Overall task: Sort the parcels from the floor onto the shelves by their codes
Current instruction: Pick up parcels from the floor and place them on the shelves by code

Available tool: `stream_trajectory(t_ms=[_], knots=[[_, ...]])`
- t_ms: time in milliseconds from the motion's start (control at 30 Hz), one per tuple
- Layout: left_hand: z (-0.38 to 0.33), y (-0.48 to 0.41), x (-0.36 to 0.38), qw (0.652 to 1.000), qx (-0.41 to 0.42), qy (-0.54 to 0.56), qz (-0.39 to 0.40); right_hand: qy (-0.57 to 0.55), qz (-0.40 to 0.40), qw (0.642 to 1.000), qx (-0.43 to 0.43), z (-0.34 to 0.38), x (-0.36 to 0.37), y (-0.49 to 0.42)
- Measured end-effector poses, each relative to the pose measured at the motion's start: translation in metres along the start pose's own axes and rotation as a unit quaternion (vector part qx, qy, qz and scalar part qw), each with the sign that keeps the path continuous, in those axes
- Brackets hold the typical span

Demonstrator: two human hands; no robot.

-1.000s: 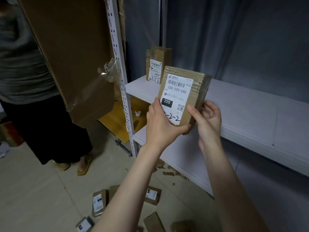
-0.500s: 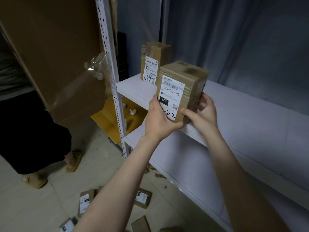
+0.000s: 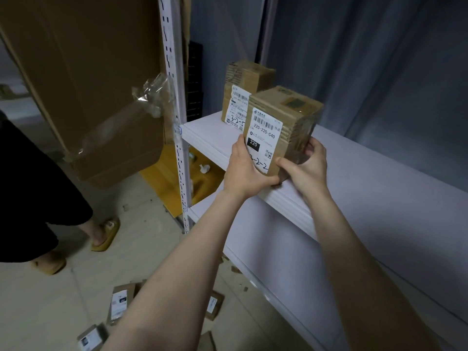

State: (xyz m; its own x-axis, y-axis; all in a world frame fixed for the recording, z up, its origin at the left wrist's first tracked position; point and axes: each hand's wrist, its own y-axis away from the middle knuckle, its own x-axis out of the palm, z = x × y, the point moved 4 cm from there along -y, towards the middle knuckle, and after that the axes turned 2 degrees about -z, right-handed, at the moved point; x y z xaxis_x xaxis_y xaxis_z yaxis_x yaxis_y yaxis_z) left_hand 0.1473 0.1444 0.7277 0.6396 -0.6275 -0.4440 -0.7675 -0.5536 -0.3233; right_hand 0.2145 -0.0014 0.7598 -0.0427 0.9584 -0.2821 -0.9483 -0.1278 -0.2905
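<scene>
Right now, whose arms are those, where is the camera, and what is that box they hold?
There is only one picture, taken by a camera worn on a person's head, looking down at their own arms. No machine here: the left grip and right grip are bare hands. Together they hold a cardboard parcel with a white label reading 220-220-C40, at the front edge of a white shelf. Another labelled parcel stands upright on that shelf, behind it. More parcels lie on the floor below, waiting to be sorted. The sandalled foot on the left belongs to somebody else.
</scene>
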Motion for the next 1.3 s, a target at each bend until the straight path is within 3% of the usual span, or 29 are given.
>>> stream_trajectory(t_ms=[367,567,967,1300], knots=[[0.01,-0.059,0.012,0.99,-0.05,-0.118,0.053,-0.016,-0.012,1.0,0.014,-0.014,0.023,-0.054],[0.03,-0.059,0.025,0.974,-0.001,-0.225,0.03,-0.06,-0.01,0.998,0.016,-0.02,0.031,-0.072],[0.029,-0.06,0.023,0.962,0.012,-0.263,0.067,-0.075,0.008,0.996,0.039,-0.019,0.041,-0.086],[0.032,-0.062,0.025,0.964,0.004,-0.262,0.047,-0.129,-0.009,0.989,0.068,-0.027,0.049,-0.085]])
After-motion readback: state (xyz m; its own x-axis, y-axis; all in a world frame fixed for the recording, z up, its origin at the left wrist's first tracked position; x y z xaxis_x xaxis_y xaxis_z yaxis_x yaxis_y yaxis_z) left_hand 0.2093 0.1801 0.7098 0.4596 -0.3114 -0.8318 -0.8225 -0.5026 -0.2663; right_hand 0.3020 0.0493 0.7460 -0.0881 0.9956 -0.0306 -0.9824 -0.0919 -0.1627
